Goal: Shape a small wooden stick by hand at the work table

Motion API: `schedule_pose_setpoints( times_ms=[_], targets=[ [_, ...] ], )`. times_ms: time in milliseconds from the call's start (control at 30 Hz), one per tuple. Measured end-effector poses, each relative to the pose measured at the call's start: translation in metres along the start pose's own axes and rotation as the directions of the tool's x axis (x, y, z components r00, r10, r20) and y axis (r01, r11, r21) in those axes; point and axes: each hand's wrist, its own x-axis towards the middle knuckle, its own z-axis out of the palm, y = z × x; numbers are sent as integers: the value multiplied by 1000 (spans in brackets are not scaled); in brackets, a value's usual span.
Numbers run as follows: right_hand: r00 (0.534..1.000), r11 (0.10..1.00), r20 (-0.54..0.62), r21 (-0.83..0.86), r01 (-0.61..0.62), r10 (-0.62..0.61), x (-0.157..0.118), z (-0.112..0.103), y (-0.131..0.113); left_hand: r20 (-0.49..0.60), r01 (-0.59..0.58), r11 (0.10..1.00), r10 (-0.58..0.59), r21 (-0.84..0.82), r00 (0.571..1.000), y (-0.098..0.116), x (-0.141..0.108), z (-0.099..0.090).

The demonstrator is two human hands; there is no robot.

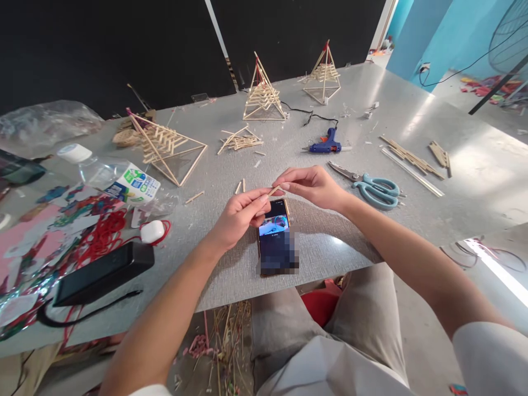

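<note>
My left hand (pixel 245 215) pinches a short wooden stick (pixel 274 191) between thumb and fingers. At the stick's other end, the fingertips of my right hand (pixel 310 186) close on it too. Both hands are above a lit smartphone (pixel 272 224) that lies on the grey table. Two short stick pieces (pixel 240 186) lie just beyond my left fingers. Light blue-handled scissors (pixel 377 190) rest to the right of my right hand, blades partly apart. Farther back is a blue glue gun (pixel 328 143) with a black cord.
Stick pyramids (pixel 264 99) stand along the back, one at the left (pixel 169 143). A pile of short sticks (pixel 240 140) lies between them. Longer sticks (pixel 412 158) are at right. A plastic bottle (pixel 111 173), red cord (pixel 105 234) and a black device (pixel 103 272) crowd the left.
</note>
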Motion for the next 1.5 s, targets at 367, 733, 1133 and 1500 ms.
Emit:
schedule_pose_setpoints(
  times_ms=[367, 733, 1133, 1500],
  targets=[
    [987, 905, 1, -399, 150, -163, -3, -1, 5, 10, 52, 999, -53, 13, 999, 2, -2, 2],
    [996, 922, -32, -381, 64, -82, -7, 7, -1, -17, 104, 992, -103, 66, 994, 6, -3, 0],
    [996, 980, -84, -194, -50, 34, -4, 1, -1, -2, 94, 993, -94, 76, 996, 7, 0, -8],
    [1000, 927, -21, -375, 14, -23, -5, 0, -7, -2, 80, 991, -80, 104, 997, 10, -1, -11]
  ],
)
